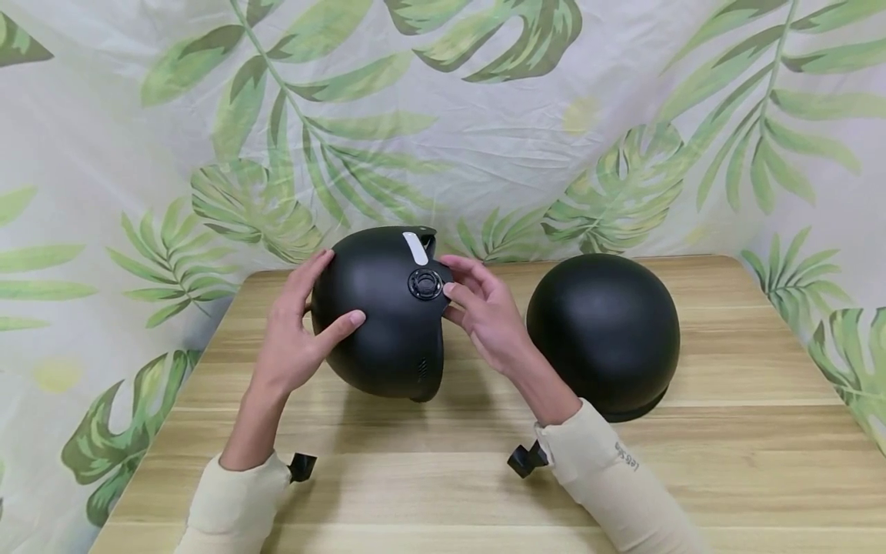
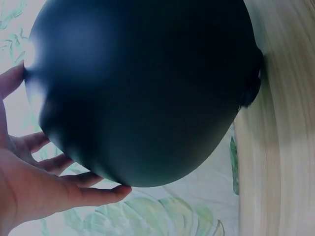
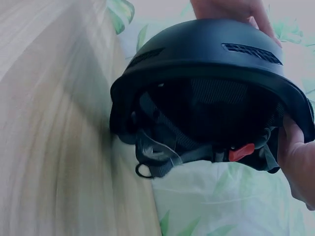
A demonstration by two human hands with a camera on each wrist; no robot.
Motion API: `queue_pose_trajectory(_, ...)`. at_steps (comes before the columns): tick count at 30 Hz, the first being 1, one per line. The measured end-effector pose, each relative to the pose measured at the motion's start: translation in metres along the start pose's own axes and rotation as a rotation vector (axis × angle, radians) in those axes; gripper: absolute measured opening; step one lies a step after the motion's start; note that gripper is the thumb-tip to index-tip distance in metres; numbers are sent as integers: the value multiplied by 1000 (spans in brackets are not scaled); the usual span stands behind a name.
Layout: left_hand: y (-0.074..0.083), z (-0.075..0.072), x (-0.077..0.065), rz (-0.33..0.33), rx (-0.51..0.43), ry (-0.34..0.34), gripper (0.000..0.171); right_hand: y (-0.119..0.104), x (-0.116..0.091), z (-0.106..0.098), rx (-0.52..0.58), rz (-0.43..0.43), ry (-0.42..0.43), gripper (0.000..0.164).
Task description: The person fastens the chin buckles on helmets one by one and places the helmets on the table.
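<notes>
A matte black helmet (image 1: 377, 338) is held on its side, its opening facing right. A round side fitting (image 1: 425, 284) and a white strip (image 1: 415, 248) show on its shell. My left hand (image 1: 294, 331) holds the crown, thumb on the near face and fingers (image 2: 101, 196) spread along the shell. At the rim beside the round fitting, my right hand (image 1: 487, 315) pinches the edge. The right wrist view looks into the dark opening, with a grey chin strap (image 3: 194, 155) and a red buckle part (image 3: 241, 152). Whether the helmet touches the table is hard to tell.
A second black helmet (image 1: 602, 331) sits dome up on the wooden table (image 1: 747, 462), close to my right forearm. Behind the table hangs a leaf-patterned cloth (image 1: 484, 154). Small black mounts (image 1: 527, 460) stick out from both sleeve cuffs.
</notes>
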State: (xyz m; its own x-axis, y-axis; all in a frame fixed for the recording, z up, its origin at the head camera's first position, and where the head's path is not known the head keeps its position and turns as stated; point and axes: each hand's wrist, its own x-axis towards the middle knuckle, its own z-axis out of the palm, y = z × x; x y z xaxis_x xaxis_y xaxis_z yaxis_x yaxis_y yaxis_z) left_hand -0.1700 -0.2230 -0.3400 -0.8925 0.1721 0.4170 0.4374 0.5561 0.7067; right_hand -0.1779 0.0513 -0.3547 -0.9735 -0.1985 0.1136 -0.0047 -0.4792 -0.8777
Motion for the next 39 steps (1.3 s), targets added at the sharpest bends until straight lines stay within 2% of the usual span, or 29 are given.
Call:
queue_pose_trajectory(5, 0, 2, 1, -1, 26, 9, 81, 3, -3, -6, -122, -57, -5, 45)
queue_pose_trajectory(12, 3, 6, 4, -8, 57, -8, 80, 1, -6, -16, -432, -162, -7, 48)
queue_pose_trajectory(15, 3, 8, 6, 1, 62, -17, 81, -2, -8, -21, -509, -171, -14, 52)
queue_pose_trajectory(17, -1, 8, 7, 8, 27, -28, 81, -5, -8, -24, -533, -166, -16, 52)
queue_pose_trajectory(20, -12, 6, 7, -1, -72, -53, 76, -7, -8, -29, -567, -160, 2, 51)
queue_pose_trajectory(24, -33, 4, 8, -85, -220, -135, 73, -6, -7, -32, -590, -150, 6, 51)
queue_pose_trajectory(27, -43, 6, 7, -150, -254, -175, 73, -6, -6, -32, -608, -135, -5, 51)
queue_pose_trajectory(30, -44, 8, 6, -167, -223, -162, 74, -9, -6, -34, -648, -125, -11, 51)
queue_pose_trajectory(35, -34, 9, 7, -160, -108, -132, 83, -13, -5, -41, -789, -111, -29, 50)
queue_pose_trajectory(39, -29, 11, 6, -155, -94, -111, 86, -11, -1, -43, -861, -115, -58, 53)
